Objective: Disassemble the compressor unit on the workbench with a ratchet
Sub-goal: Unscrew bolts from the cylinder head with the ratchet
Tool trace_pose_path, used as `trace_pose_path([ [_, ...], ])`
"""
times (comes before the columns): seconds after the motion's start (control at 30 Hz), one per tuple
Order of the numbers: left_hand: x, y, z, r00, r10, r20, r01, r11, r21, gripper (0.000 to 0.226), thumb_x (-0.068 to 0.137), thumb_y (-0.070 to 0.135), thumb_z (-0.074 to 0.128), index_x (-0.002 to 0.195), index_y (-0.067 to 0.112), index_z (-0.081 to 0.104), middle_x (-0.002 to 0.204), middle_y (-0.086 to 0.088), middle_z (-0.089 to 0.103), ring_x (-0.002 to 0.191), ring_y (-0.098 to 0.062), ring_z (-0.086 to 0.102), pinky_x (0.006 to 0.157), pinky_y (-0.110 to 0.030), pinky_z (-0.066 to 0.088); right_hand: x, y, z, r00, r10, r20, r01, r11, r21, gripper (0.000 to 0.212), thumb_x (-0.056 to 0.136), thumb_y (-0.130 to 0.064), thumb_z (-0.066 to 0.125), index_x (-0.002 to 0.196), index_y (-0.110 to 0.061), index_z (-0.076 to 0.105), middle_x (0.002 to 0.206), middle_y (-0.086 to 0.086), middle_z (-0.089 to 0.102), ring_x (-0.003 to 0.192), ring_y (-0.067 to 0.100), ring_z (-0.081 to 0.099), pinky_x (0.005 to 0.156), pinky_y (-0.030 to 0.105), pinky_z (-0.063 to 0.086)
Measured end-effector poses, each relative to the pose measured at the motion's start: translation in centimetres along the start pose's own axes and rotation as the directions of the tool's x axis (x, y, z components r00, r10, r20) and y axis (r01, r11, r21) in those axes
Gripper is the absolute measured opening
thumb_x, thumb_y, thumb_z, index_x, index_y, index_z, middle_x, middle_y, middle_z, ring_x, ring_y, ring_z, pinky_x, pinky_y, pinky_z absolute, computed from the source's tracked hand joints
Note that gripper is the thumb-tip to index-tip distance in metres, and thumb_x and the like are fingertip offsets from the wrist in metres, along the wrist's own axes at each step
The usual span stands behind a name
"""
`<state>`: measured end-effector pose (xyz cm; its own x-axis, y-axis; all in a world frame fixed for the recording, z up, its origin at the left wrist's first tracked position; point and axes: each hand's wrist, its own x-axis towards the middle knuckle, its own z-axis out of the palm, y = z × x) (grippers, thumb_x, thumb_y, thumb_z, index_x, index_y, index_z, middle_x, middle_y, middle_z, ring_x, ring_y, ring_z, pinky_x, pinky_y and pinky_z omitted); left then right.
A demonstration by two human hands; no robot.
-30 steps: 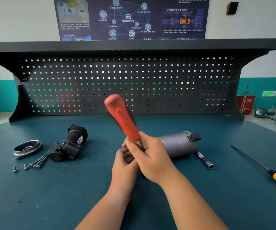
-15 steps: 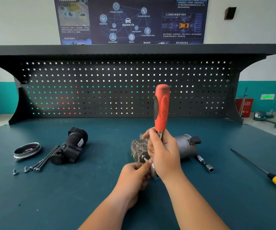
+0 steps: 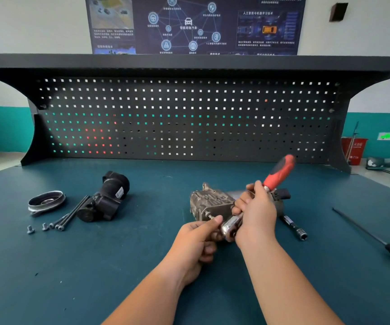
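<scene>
Workbench [image 3: 142,254]: ratchet [image 3: 278,174] within right grip [image 3: 257,214].

The grey ribbed cast-metal compressor unit [image 3: 212,204] lies on its side just beyond the left fingers [image 3: 209,225]. The chrome ratchet with a red rubber handle [image 3: 279,172] slants up and right out of the right fingers [image 3: 248,202], its head at the left thumb tip.

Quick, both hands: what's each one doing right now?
Left hand: pinches the ratchet at its chrome head.
Right hand: grips the ratchet's shaft below the red handle.
</scene>
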<state>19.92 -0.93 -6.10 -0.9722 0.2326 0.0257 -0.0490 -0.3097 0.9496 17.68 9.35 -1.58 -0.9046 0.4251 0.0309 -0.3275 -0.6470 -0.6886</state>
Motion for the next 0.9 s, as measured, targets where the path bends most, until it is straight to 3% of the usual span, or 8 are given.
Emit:
trace_pose_path([
  [0.2,0.2,-0.2,-0.3,0.999,-0.027,-0.038,0.031,0.995,0.097,0.046,0.084,0.03,0.063,0.041,0.02,0.048,0.044,0.007,0.041,0.035,-0.006,0.022,0.036,-0.014,0.015,-2.0,0.3,0.7,0.85,-0.304,0.432,0.446,0.85,-0.28,0.03,0.099,-0.021,0.044,0.07,-0.016,0.045,0.04,-0.011,0.036,0.037,0.001,0.029,0.038,0.017,0.026],
  [0.33,0.3,-0.4,-0.5,0.998,0.014,-0.057,-0.003,0.98,0.197,0.021,0.08,0.011,0.049,0.059,0.012,0.047,0.052,-0.005,0.041,0.043,-0.014,0.026,0.043,-0.02,0.017,-3.4,0.7,0.3,0.457,-0.233,0.858,0.861,0.357,-0.361,0.026,0.087,-0.046,0.043,0.073,-0.026,0.053,0.055,-0.008,0.053,0.052,0.008,0.047,0.055,0.034,0.041],
  [0.4,0.0,-0.2,-0.4,0.997,0.048,-0.062,-0.035,0.981,0.19,0.008,0.074,0.015,0.046,0.075,0.009,0.051,0.066,-0.011,0.041,0.057,-0.024,0.03,0.05,-0.028,0.017,-3.5,1.0,0.2,0.374,-0.201,0.906,0.918,0.223,-0.329,0.032,0.088,-0.046,0.04,0.075,-0.021,0.057,0.059,-0.003,0.055,0.058,0.014,0.05,0.06,0.04,0.042],
  [0.47,0.0,-0.2,-0.6,0.998,0.039,-0.041,-0.032,0.988,0.153,0.019,0.076,0.009,0.049,0.057,0.013,0.052,0.053,-0.007,0.04,0.048,-0.02,0.029,0.047,-0.025,0.017,-3.7,1.0,0.4,0.454,-0.265,0.851,0.859,0.382,-0.339,0.025,0.088,-0.044,0.045,0.072,-0.026,0.055,0.055,-0.008,0.052,0.055,0.01,0.048,0.057,0.036,0.042],
  [0.57,0.0,-0.3,-0.6,0.999,0.025,0.048,-0.029,0.995,0.099,0.059,0.092,0.01,0.05,0.034,0.017,0.05,0.039,0.012,0.039,0.034,-0.002,0.022,0.037,-0.015,0.015,-2.8,0.6,0.6,0.793,-0.292,0.534,0.491,0.825,-0.279,0.026,0.096,-0.022,0.05,0.07,-0.018,0.049,0.042,-0.009,0.039,0.039,0.002,0.033,0.04,0.018,0.03],
  [0.63,0.2,-0.3,-0.4,0.997,0.025,0.07,-0.029,0.998,0.053,0.056,0.091,0.021,0.054,0.035,0.018,0.054,0.04,0.013,0.04,0.034,0.0,0.022,0.035,-0.013,0.016,-1.6,0.0,0.4,0.939,-0.21,0.271,0.264,0.948,-0.18,0.03,0.1,-0.017,0.042,0.07,-0.014,0.044,0.039,-0.01,0.032,0.034,0.003,0.027,0.035,0.016,0.025],
  [0.8,0.3,-0.1,-0.2,0.999,-0.009,0.046,0.012,0.998,-0.064,0.024,0.081,0.027,0.063,0.06,0.017,0.056,0.058,0.001,0.046,0.036,-0.002,0.026,0.034,-0.013,0.02,-0.2,0.3,-0.6,0.974,0.198,-0.105,-0.162,0.946,0.281,0.032,0.098,-0.025,0.041,0.066,-0.02,0.039,0.038,-0.012,0.029,0.029,0.004,0.024,0.031,0.014,0.024],
  [0.9,0.4,0.0,-0.2,0.999,-0.052,-0.011,0.052,0.998,-0.037,0.026,0.087,0.023,0.061,0.063,0.015,0.054,0.056,0.001,0.053,0.036,-0.003,0.028,0.034,-0.013,0.018,-0.4,0.3,-0.2,1.0,0.005,-0.031,-0.002,0.997,0.079,0.033,0.1,-0.026,0.039,0.068,-0.018,0.04,0.038,-0.012,0.028,0.031,0.004,0.025,0.033,0.014,0.024],
])
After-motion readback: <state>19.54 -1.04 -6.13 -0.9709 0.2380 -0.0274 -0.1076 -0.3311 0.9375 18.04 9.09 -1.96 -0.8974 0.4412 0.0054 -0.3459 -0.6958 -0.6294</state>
